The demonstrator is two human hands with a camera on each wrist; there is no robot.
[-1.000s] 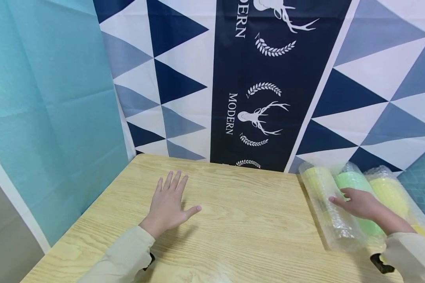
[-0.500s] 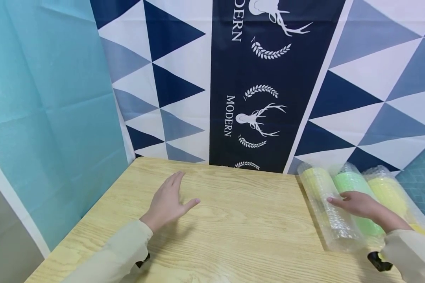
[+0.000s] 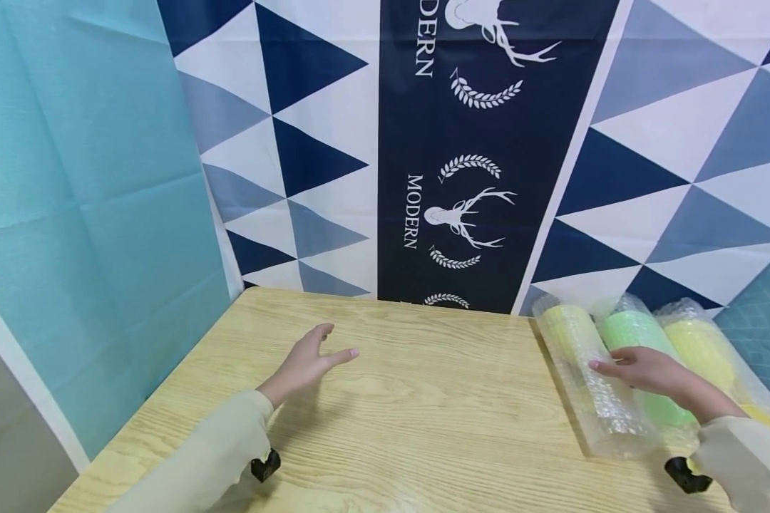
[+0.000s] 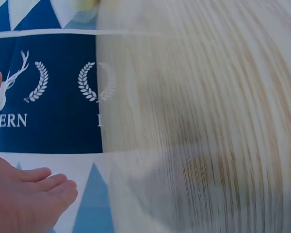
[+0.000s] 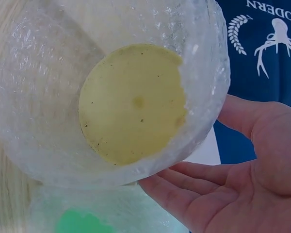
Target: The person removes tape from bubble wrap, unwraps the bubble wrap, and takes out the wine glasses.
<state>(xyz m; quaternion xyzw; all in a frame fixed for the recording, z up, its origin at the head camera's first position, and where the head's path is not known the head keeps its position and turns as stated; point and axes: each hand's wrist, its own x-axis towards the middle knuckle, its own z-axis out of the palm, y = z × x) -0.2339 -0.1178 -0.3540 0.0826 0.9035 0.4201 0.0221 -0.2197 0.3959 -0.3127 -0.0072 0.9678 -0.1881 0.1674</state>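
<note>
At the right of the head view, a yellow cylinder wrapped in bubble wrap (image 3: 567, 331) lies on the table. My right hand (image 3: 654, 370) grips it, thumb on one side and fingers on the other. The right wrist view shows the round yellow end (image 5: 131, 107) of that cylinder inside the wrap, with the hand (image 5: 262, 165) around its edge. Beside it lies a green wrapped cylinder (image 3: 635, 331), then another yellow one (image 3: 706, 353). My left hand (image 3: 304, 363) hovers over the wooden table, thumb apart from its fingers, holding nothing; the left wrist view shows its fingers extended (image 4: 43, 179).
The light wooden table (image 3: 423, 413) meets a patterned cloth backdrop (image 3: 327, 157) at its back edge. A plain turquoise cloth (image 3: 103, 214) hangs along the left side. The wrapped cylinders lie close together at the right.
My left hand has turned from palm-down with spread fingers to a sideways pose, fingers together and slightly bent. The right hand stays at the yellow cylinder. The head view has shifted slightly.
</note>
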